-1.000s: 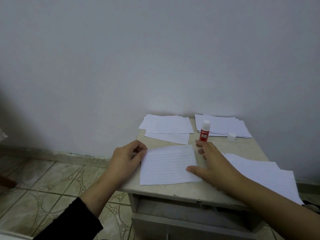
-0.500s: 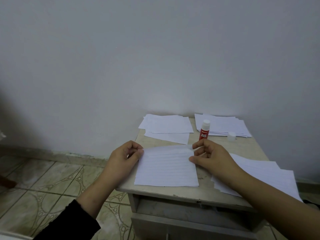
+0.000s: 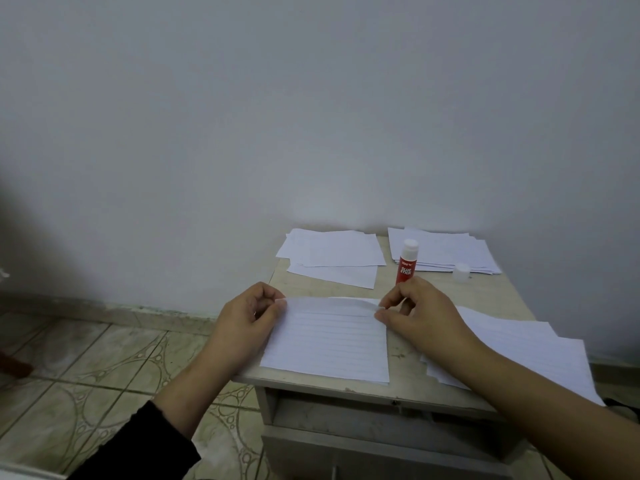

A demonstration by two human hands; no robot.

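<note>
Lined sheet (image 3: pixel 329 341) flat on the table (image 3: pixel 405 358) just in front of the glue stick (image 3: pixel 407 261), far edge lifted, its far corners pinched between thumb and curled fingers of left hand (image 3: pixel 246 317) and right hand (image 3: pixel 419 313).

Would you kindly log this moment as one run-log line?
left hand: pinches lined sheet, far-left corner | right hand: pinches far-right corner | far edge lifted | glue stick: upright behind
</note>
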